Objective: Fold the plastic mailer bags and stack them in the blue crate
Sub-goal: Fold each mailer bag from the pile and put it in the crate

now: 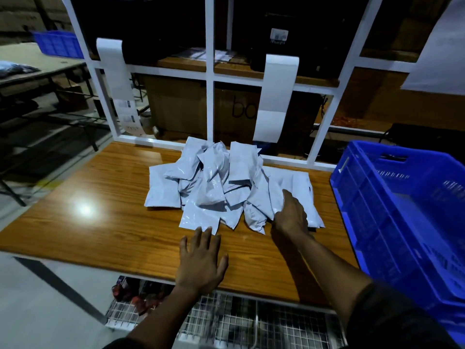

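Note:
A loose pile of several white plastic mailer bags [214, 187] lies in the middle of the wooden table [105, 227], toward its back edge. At the table's right end stands the blue crate [392, 222]; I see no bags inside it. My left hand [201, 260] lies flat with spread fingers on the wood just in front of the pile, fingertips close to the nearest bag. My right hand [292, 215] rests on the right side of the pile, fingers bent over a flat mailer bag [294, 182]; the grip itself is hidden under the hand.
A white metal frame [210, 79] rises along the table's back edge, with two white strips [275, 96] hanging over its bar. Cardboard boxes stand behind it. Another blue crate [57, 44] sits on a far table at the left. A wire shelf [226, 321] lies under the table.

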Demonstrator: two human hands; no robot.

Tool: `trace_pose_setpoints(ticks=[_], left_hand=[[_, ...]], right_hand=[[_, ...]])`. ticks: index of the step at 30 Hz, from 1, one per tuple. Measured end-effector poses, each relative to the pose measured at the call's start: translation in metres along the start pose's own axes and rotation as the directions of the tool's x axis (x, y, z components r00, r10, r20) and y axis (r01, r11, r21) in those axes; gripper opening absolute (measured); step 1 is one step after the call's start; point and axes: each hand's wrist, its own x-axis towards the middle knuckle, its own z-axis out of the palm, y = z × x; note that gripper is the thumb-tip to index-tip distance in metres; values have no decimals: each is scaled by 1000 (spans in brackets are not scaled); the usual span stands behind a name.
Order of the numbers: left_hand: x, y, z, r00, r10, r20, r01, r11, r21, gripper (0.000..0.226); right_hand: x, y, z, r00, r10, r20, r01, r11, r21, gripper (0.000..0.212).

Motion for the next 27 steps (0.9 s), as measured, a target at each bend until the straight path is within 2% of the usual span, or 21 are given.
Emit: trace_pose_setpoints(ticks=[2, 5, 7, 9, 11, 15, 18, 20, 22, 24, 26, 27], left_hand=[[-2, 0, -2, 999, -2, -32, 2, 1000, -13, 69], [-4, 1, -6, 993, -7, -114, -2, 997, -84, 81], [-7, 3, -8, 982, 10, -188, -36, 990, -133, 85], [-10, 4, -9, 973, 27, -228, -65, 985, -162, 85], [-13, 2, -7, 966, 48, -256, -102, 974, -203, 82], [-17, -2, -6, 932, 116, -342, -221, 932, -286, 74], [-21, -5, -7, 939, 80, -333, -188, 933, -308, 69], [-22, -1, -14, 941, 51, -334, -145, 954, -262, 65], [-19, 12, -24, 935, 113, -335, -172, 973, -152, 61], [-11, 32, -32, 924, 233, -305, -258, 965, -43, 57], [-1, 51, -36, 928, 290, -233, -306, 951, -38, 57], [2, 58, -37, 945, 294, -145, -305, 951, -57, 64]], right_hand=[[-16, 7, 0, 986, -123, -116, 133, 987, 86, 59], [-57, 17, -6, 903, -380, -201, 411, 900, 145, 40], [-82, 32, -8, 836, -531, -137, 545, 831, 108, 47], [-97, 53, -3, 792, -611, -6, 609, 788, 91, 55], [-104, 69, -1, 772, -628, 99, 623, 778, 80, 56], [-100, 70, -12, 736, -645, 205, 653, 757, 38, 60], [-96, 63, -13, 664, -662, 348, 716, 697, -39, 61], [-96, 55, -13, 642, -627, 441, 736, 665, -126, 65], [-101, 41, -16, 677, -534, 507, 688, 704, -176, 77], [-113, 27, -16, 721, -505, 475, 643, 743, -185, 85], [-124, 23, -11, 733, -489, 473, 628, 753, -196, 84], [-127, 24, -8, 736, -467, 491, 623, 750, -220, 83]])
